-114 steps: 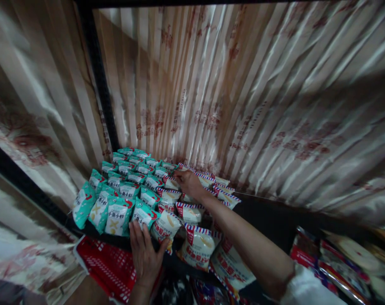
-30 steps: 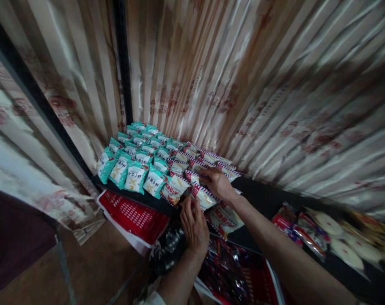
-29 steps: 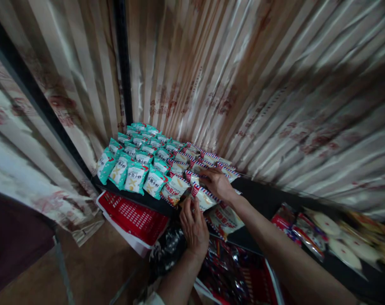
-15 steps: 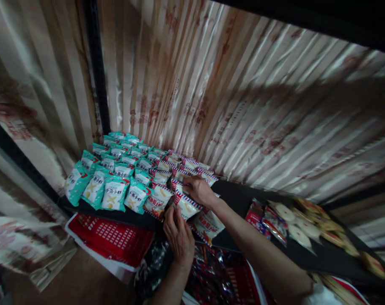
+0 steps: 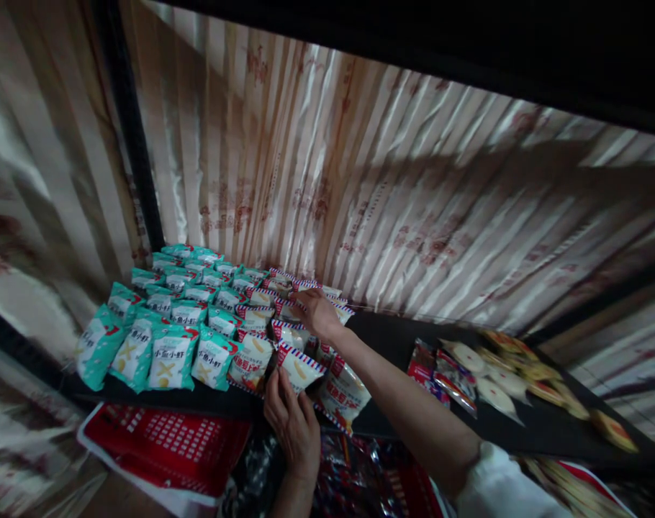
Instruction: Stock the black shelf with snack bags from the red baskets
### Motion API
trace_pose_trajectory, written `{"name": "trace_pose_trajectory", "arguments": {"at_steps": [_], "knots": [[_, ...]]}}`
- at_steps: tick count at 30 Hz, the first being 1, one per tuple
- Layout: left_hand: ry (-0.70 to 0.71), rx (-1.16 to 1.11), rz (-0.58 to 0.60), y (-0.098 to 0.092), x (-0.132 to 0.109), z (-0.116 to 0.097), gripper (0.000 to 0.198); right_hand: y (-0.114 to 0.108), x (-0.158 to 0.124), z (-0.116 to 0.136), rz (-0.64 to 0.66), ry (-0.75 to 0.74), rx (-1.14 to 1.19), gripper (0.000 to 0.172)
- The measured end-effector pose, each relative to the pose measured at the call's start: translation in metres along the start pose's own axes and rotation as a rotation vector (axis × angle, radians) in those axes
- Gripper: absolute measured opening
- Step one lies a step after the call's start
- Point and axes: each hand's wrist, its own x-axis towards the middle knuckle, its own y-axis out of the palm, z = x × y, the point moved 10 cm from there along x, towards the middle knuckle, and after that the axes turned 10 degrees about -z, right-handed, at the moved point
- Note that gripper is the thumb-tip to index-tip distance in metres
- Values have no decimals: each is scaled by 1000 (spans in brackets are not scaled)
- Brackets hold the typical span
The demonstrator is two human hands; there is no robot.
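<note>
My left hand (image 5: 295, 426) is at the shelf's front edge, its fingers closed on the lower edge of a white snack bag (image 5: 301, 368) with a red and blue striped border. This bag leans upright in the front row. Farther back, my right hand (image 5: 319, 315) reaches over the same kind of bags, fingers bent together on a striped snack bag (image 5: 288, 311); its fingertips are partly hidden. A striped bag (image 5: 252, 360) stands left of my left hand, and another striped bag (image 5: 345, 394) leans to its right, below my right forearm.
Rows of teal snack bags (image 5: 172, 358) fill the left of the black shelf (image 5: 392, 338). To the right lie red packets (image 5: 427, 367), round white packs (image 5: 497, 396) and yellow packs (image 5: 548, 388). Below is a red basket (image 5: 165, 439); a black post (image 5: 127, 122) stands at left.
The view has shifted, so the shelf sits lower and more to the left. My right hand has moved back from the front striped bag to those behind; my left hand stays at the front bag.
</note>
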Motion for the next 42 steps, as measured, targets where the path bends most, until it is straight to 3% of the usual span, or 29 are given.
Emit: {"name": "trace_pose_trajectory", "arguments": {"at_steps": [5, 11, 15, 20, 23, 26, 32, 37, 40, 42], "knots": [[10, 28, 2, 1, 1, 0, 59, 24, 5, -17, 184, 128, -117, 24], [16, 11, -26, 0, 5, -3, 63, 29, -2, -37, 207, 205, -141, 28], [14, 0, -35, 0, 6, -5, 65, 25, 3, -34, 212, 187, -100, 25], [5, -11, -37, 0, 5, -4, 67, 12, 9, -52, 115, 306, -91, 29], [-1, -32, -20, 1, 6, -4, 68, 19, 9, -73, 147, 398, -131, 30], [0, -41, -31, 0, 7, -4, 69, 35, 11, -79, 205, 401, -102, 27], [21, -40, -49, 1, 6, -5, 69, 45, 15, -73, 221, 371, -15, 19], [2, -72, -74, 0, 5, -4, 69, 13, 13, -72, 85, 369, 45, 34], [-2, -81, -110, -1, 4, -3, 68, 7, -13, -55, 5, 345, 87, 29], [5, -81, -136, -1, 3, -3, 67, 22, -49, -28, -28, 312, 155, 20]]}}
